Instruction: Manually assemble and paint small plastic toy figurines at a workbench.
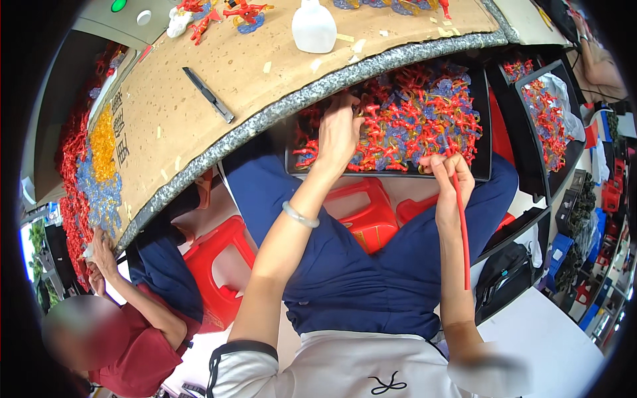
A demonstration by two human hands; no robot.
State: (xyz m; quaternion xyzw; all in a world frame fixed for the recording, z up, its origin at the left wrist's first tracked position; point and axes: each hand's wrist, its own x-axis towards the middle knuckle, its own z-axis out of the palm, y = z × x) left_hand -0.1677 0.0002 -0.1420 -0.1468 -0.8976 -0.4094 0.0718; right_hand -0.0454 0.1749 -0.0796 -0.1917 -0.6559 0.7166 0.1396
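Note:
A black tray (490, 132) across my lap is heaped with small red plastic figures (398, 126) that have clear blue and yellow parts. My left hand (340, 132) reaches over its near-left side into the heap, fingers bent down among the figures. The fingertips are partly hidden, so what they grip is unclear. At the tray's near-right edge, my right hand (454, 176) is closed around a thin red stick (462, 232), whose long end runs back along my forearm. A small yellowish piece (423, 166) shows by its fingertips; whether it is pinched, I cannot tell.
Beyond the tray is a cardboard-covered table (245, 73) with a stone-look edge, holding a utility knife (208, 95), a white bottle (314, 28) and several figures. Another black tray (541, 179) stands right. A co-worker (142, 331) handles piled parts at left. Red stools (219, 265) stand below.

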